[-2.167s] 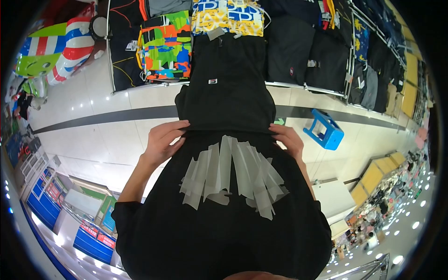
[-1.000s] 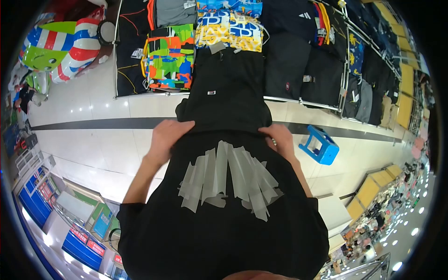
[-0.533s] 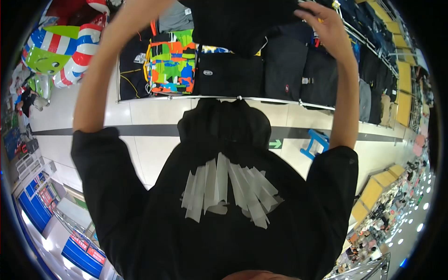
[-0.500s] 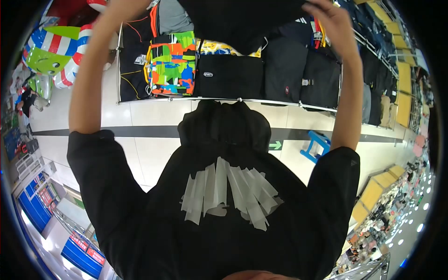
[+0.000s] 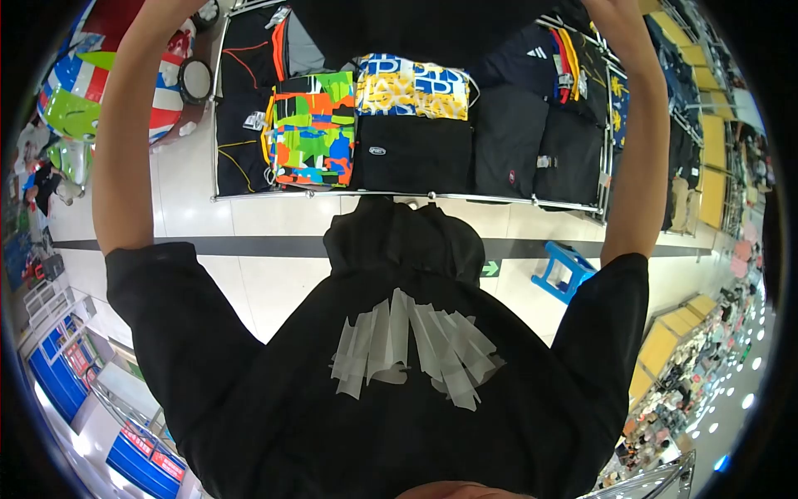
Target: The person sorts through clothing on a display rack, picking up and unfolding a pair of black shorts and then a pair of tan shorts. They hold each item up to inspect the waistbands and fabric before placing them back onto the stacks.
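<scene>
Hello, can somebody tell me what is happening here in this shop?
A person in a black shirt stands before a display rack of folded shorts. Both arms are raised overhead, and a black garment hangs at the top edge of the picture between them. The hands are out of frame, so the grip cannot be seen. On the rack lie colourful shorts, yellow and blue shorts and several black ones. A blue stool stands on the floor to the right.

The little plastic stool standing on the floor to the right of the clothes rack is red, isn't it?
Not red: the head view shows the plastic stool is blue. It does stand on the floor, to the right of the clothes rack.
</scene>
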